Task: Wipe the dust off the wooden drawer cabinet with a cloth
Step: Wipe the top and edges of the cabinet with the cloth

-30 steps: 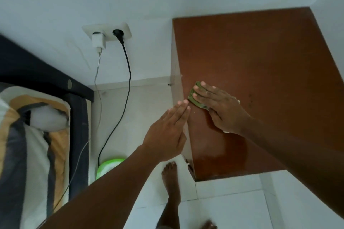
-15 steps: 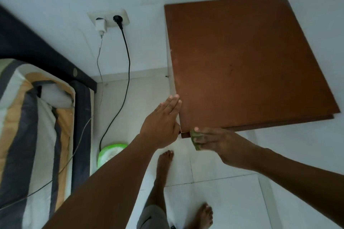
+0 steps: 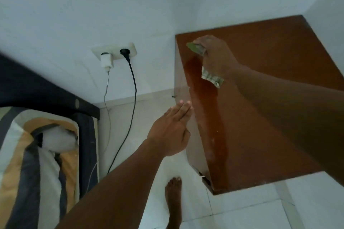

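The wooden drawer cabinet [image 3: 260, 117] stands in the room's corner, its reddish-brown top seen from above. My right hand [image 3: 216, 57] presses a green checked cloth [image 3: 212, 77] onto the top near its far left corner; part of the cloth sticks out past the fingers and part below the palm. A darker, shiny streak runs along the left side of the top. My left hand [image 3: 171, 132] is flat, fingers together, against the cabinet's left side edge, holding nothing.
A wall socket [image 3: 114, 53] holds a white charger and a black plug, with cables hanging to the tiled floor. A bed with a striped blanket [image 3: 37, 163] fills the left. My bare foot [image 3: 174, 197] stands by the cabinet's front corner.
My right hand with the cloth went from the cabinet's near front edge up to its far left corner. The left hand stayed at the cabinet's left edge.
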`<state>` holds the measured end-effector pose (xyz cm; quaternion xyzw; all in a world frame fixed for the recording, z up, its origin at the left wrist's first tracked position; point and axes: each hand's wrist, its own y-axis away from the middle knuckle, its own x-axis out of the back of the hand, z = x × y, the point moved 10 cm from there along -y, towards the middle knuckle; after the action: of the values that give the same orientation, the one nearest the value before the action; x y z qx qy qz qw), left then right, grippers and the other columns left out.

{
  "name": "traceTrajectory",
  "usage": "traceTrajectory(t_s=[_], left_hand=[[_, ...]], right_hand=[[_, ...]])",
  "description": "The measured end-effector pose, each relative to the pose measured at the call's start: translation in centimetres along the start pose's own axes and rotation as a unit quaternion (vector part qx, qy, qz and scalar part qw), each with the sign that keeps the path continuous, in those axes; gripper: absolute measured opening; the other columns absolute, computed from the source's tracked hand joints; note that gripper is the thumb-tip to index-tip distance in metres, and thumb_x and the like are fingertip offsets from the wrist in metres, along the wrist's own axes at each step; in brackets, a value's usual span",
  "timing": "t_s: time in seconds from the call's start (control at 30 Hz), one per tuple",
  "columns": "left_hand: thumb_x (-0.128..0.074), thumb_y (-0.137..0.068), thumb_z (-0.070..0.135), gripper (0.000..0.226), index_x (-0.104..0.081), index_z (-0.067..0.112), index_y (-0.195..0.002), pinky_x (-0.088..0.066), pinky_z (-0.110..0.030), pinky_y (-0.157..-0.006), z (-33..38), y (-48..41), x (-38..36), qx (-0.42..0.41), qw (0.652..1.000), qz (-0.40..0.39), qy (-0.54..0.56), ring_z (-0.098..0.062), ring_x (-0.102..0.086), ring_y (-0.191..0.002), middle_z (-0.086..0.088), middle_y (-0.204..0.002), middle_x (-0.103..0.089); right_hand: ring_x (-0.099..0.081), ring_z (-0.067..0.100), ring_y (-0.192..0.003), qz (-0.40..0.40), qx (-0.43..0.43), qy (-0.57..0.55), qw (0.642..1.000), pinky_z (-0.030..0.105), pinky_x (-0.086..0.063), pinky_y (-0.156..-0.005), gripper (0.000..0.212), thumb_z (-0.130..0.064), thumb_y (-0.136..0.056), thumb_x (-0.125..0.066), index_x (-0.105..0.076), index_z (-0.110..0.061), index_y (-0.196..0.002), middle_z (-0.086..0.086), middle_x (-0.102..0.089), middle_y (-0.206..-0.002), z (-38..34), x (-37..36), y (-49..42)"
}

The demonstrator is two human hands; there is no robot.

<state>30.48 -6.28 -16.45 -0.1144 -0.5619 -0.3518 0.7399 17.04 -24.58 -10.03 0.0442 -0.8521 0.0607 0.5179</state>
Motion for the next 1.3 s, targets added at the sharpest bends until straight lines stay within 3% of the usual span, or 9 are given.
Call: traceTrajectory(t_s=[0.1,0.2,0.33,0.67,0.8,0.93,1.03,1.13,1.3], left_hand=[[-0.01,-0.093,0.037,0.073,-0.015,0.013,-0.161,-0.013,-0.039,-0.127,-1.4,-1.2,0.2,-0.026,1.0,-0.006,0.011,-0.02,-0.002,-0.157,-0.005,-0.17,-0.01],[-0.016,-0.096,0.035,0.069,-0.016,0.012,-0.161,-0.016,-0.041,-0.127,-1.5,-1.5,-0.1,-0.054,0.998,0.003,0.019,-0.021,-0.005,-0.157,-0.006,-0.17,-0.012],[-0.02,-0.095,0.033,0.069,-0.016,0.012,-0.161,-0.011,-0.037,-0.126,-2.0,-1.6,-0.7,-0.056,0.998,0.007,0.032,-0.022,-0.006,-0.157,-0.006,-0.17,-0.011],[-0.028,-0.093,0.028,0.071,-0.014,0.012,-0.161,-0.005,-0.034,-0.125,-1.2,-1.3,-0.2,-0.038,0.999,-0.006,0.008,-0.024,-0.008,-0.157,-0.007,-0.17,-0.012],[-0.013,-0.086,0.035,0.078,-0.013,0.012,-0.161,-0.006,-0.035,-0.126,-0.9,-1.2,-0.5,-0.023,0.999,-0.017,-0.014,-0.024,-0.008,-0.157,-0.008,-0.17,-0.012],[-0.009,-0.085,0.038,0.08,-0.014,0.01,-0.161,-0.014,-0.042,-0.127,-0.6,-1.1,-0.5,0.0,0.999,-0.023,-0.04,-0.024,-0.005,-0.157,-0.007,-0.17,-0.008],[-0.025,-0.093,0.034,0.073,-0.011,0.01,-0.161,-0.015,-0.043,-0.126,-0.1,-1.1,-0.7,0.037,0.998,-0.031,-0.049,-0.025,-0.005,-0.157,-0.007,-0.171,-0.006],[-0.035,-0.098,0.029,0.072,-0.007,0.01,-0.161,-0.012,-0.042,-0.127,0.8,-0.8,-0.9,0.078,0.995,-0.039,-0.051,-0.024,-0.003,-0.157,-0.006,-0.171,-0.003],[-0.035,-0.1,0.029,0.07,-0.006,0.012,-0.162,-0.011,-0.04,-0.127,3.6,2.1,-2.1,0.105,0.992,-0.053,-0.049,-0.023,-0.002,-0.157,-0.005,-0.171,-0.002]], right_hand=[[-0.05,0.031,-0.132,-0.031,-0.032,0.015,0.999,0.033,-0.037,-0.112,0.057,0.004,-0.085,-0.049,-0.054,-0.011,-0.14,0.012,-0.052,-0.144,-0.2,-3.0,-5.1],[-0.02,0.024,-0.153,-0.111,0.01,0.108,0.988,0.038,-0.018,-0.124,0.057,-0.014,-0.1,-0.04,-0.028,-0.009,-0.155,0.009,-0.024,-0.164,-0.9,-7.6,-5.1],[-0.007,0.02,-0.156,-0.073,0.021,0.175,0.982,0.044,-0.012,-0.125,0.059,-0.032,-0.104,-0.022,-0.014,-0.016,-0.159,0.003,-0.011,-0.168,-0.3,-8.7,-1.2],[-0.014,0.016,-0.155,-0.081,0.016,0.123,0.989,0.045,-0.022,-0.124,0.059,-0.03,-0.1,-0.023,-0.028,-0.017,-0.157,0.0,-0.023,-0.165,-1.0,-7.3,12.5],[-0.017,0.015,-0.154,-0.082,0.018,0.094,0.992,0.045,-0.027,-0.122,0.057,-0.026,-0.099,-0.027,-0.032,-0.019,-0.155,-0.002,-0.027,-0.164,-1.1,-7.2,18.2],[-0.021,0.013,-0.152,-0.085,0.048,0.048,0.994,0.04,-0.027,-0.117,0.058,-0.019,-0.093,-0.036,-0.04,-0.023,-0.151,-0.005,-0.034,-0.16,-1.6,-6.9,24.0],[-0.029,0.014,-0.149,-0.086,0.088,-0.001,0.992,0.042,-0.032,-0.114,0.053,-0.012,-0.092,-0.052,-0.051,-0.02,-0.144,-0.005,-0.042,-0.156,-2.1,-6.4,28.2],[-0.029,0.013,-0.15,-0.106,0.1,-0.024,0.989,0.049,-0.04,-0.112,0.075,0.002,-0.08,-0.075,-0.049,-0.024,-0.144,-0.007,-0.041,-0.156,-2.1,-6.5,32.6],[-0.041,0.012,-0.143,-0.118,0.143,-0.023,0.982,0.044,-0.049,-0.106,0.081,0.018,-0.066,-0.072,-0.06,-0.022,-0.136,-0.008,-0.052,-0.148,-2.9,-5.4,38.6]])
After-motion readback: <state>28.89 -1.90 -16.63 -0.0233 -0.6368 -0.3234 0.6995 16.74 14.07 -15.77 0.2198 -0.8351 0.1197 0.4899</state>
